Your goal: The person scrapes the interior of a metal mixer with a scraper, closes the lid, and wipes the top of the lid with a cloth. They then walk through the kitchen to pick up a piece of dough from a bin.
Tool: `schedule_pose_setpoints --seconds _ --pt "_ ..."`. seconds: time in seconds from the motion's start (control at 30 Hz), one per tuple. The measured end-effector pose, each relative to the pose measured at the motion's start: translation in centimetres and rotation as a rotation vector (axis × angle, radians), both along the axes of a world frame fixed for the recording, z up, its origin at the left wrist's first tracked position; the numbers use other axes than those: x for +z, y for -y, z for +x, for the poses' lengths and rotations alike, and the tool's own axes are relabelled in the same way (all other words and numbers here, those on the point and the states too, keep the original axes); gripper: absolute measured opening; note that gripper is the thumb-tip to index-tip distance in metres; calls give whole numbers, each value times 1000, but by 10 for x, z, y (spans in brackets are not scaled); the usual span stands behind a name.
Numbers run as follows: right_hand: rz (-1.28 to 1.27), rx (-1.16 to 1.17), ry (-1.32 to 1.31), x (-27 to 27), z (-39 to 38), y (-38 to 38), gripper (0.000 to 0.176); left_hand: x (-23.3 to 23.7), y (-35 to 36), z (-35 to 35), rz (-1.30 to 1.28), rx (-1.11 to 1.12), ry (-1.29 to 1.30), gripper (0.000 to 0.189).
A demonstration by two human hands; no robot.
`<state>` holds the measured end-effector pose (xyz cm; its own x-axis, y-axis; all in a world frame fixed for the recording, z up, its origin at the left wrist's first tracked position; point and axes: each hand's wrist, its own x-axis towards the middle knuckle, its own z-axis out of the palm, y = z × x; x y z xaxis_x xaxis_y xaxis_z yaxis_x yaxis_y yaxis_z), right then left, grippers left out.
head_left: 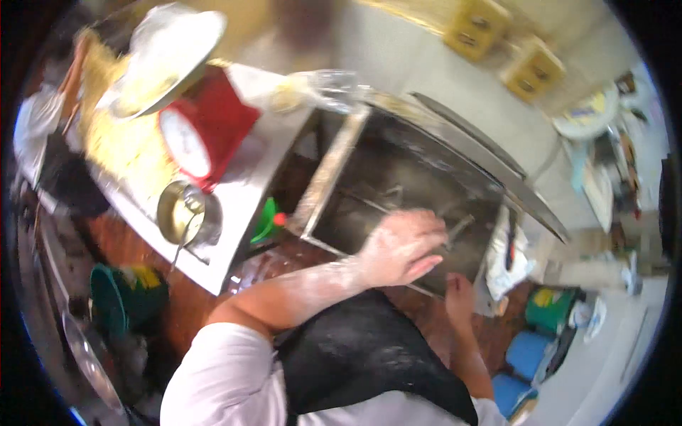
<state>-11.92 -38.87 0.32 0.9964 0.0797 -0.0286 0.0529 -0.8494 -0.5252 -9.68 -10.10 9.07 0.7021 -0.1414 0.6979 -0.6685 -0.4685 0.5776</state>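
Note:
My left hand, dusted with white powder up the forearm, reaches across my front over a dark rectangular metal trough. Its fingers are stretched out toward the right and hold nothing. Metal bars show inside the trough, partly behind that hand. My right hand is lower, right at the trough's near edge. Its fingers are blurred, and I cannot tell what they hold, if anything. A long grey metal lid runs along the trough's far side. My black apron carries white smudges.
At left, a red scale bearing a white basin stands on a table near a metal pot and yellowish crumbly material. Another person is beyond. Green and blue buckets stand on the floor.

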Motion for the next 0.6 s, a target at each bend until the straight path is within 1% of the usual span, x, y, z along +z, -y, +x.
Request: schedule_pose_setpoints --seconds 0.07,0.1,0.13,0.17,0.2,0.23,0.27,0.3,0.43,0.53,0.57,0.6 --pt "-171 3 -72 13 -9 -12 28 54 -15 5 162 81 137 48" --pt "-169 29 13 12 -10 -13 25 70 -20 13 248 166 199 57" --pt "-165 65 98 9 -10 -13 22 81 -25 24 337 263 263 66" --pt "-165 24 104 10 -11 -12 22 89 -24 39 380 324 229 71" --pt "-97 14 125 12 -11 -12 20 94 -23 54 427 394 191 77" --pt "-29 14 147 12 -10 -11 19 94 -26 71 507 432 197 79" --pt "-26 -2 148 10 -9 -9 19 91 -30 86 587 477 199 80" --pt "-29 4 197 7 -9 -8 17 93 -32 94 627 451 261 80" --pt "-14 14 287 2 -8 -5 14 108 -28 127 687 531 222 65" --pt "-15 14 244 -3 -6 -3 14 116 -28 152 699 554 317 53" --pt "-15 13 240 -3 -6 -3 14 118 -31 163 700 551 314 53" --pt "27 0 196 0 -7 -4 13 123 -34 175 682 525 402 48"
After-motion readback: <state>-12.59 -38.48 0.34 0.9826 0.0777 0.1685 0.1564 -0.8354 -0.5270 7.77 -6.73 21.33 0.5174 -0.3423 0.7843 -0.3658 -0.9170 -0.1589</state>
